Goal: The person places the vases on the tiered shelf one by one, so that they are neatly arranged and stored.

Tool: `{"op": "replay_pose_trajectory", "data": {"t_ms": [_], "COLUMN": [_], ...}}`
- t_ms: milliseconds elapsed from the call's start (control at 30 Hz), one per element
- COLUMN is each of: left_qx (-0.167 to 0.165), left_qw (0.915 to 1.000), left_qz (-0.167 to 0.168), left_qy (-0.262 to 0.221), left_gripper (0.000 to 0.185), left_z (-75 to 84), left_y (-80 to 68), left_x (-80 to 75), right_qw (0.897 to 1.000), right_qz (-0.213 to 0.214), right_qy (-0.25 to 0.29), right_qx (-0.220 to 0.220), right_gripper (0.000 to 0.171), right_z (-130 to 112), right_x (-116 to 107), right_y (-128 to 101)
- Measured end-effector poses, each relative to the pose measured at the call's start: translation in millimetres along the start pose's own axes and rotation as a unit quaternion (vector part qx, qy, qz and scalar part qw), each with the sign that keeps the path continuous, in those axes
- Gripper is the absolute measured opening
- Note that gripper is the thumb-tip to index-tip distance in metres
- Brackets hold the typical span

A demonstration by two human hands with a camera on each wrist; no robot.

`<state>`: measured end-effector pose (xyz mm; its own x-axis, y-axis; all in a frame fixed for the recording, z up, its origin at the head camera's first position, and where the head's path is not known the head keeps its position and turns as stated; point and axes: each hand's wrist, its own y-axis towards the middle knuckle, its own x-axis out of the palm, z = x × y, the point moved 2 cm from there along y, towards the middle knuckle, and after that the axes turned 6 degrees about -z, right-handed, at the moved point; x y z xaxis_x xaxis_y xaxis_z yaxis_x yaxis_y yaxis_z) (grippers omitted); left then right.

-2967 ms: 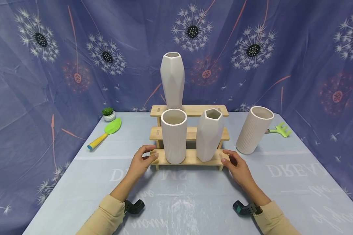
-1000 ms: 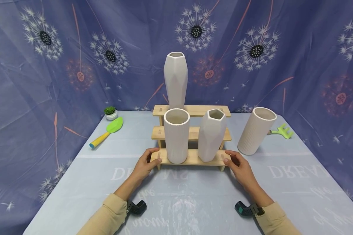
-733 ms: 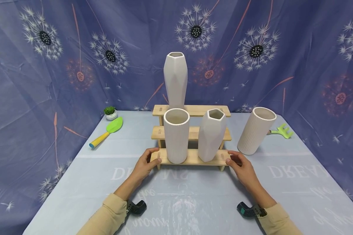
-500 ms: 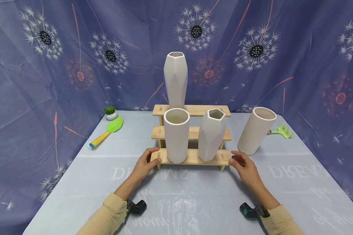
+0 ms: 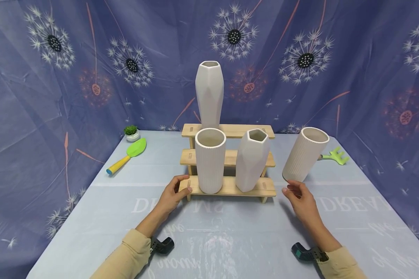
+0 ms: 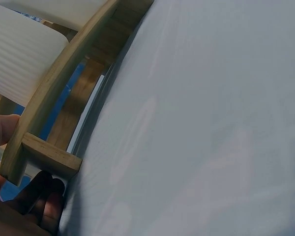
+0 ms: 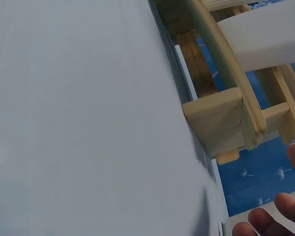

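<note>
My left hand (image 5: 170, 194) holds the left end of the lowest step of the wooden rack (image 5: 230, 188); the thumb lies on top of the step and the other fingers curl under its end. In the left wrist view I see the rack (image 6: 49, 113) from below, with a fingertip (image 6: 1, 135) against its edge. My right hand (image 5: 302, 199) is off the rack, with a gap between it and the right end. Its fingers are relaxed and a little spread, holding nothing, and the fingertips are near the base of the ribbed vase (image 5: 304, 154) that stands on the table (image 5: 230, 240) to the right. I cannot tell if they touch it.

The rack stands in the middle of the table. On its lowest step stand a second ribbed vase (image 5: 210, 161) on the left and a faceted vase (image 5: 252, 161) on the right, both upright. On the top step stands a tall faceted vase (image 5: 209, 93), toward the left side.

Farther left on the table lies a green trowel (image 5: 127, 155), and behind it a small potted plant (image 5: 131, 133). At the far right, behind the vase, lies a green rake (image 5: 335, 155). A blue cloth (image 5: 370, 77) with a dandelion pattern hangs behind.
</note>
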<state>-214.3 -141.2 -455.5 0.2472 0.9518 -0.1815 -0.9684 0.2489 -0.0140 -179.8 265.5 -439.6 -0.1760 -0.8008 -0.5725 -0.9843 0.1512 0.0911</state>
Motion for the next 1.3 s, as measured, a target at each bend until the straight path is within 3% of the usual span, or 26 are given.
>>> {"op": "replay_pose_trajectory", "data": {"t_ms": [367,767,1300], "left_qx": [0.003,-0.002,0.006], "left_qw": [1.0000,1.0000,0.9999], "left_qz": [-0.002,0.002,0.002], "left_qy": [0.002,0.000,0.008], "left_gripper": [0.050,0.047,0.051], "left_z": [0.3,0.7,1.7], "left_y": [0.0,-0.2,-0.7], "left_x": [0.5,0.8,0.6], "right_qw": [1.000,0.999,0.999], "right_qz": [0.016,0.023,0.028], "right_qy": [-0.020,-0.036,-0.037], "right_qx": [0.016,-0.002,0.012], "right_gripper": [0.050,0.048,0.048], "right_z": [10,18,23], "right_x": [-11,-23,-25], "right_y": [4,16,26]}}
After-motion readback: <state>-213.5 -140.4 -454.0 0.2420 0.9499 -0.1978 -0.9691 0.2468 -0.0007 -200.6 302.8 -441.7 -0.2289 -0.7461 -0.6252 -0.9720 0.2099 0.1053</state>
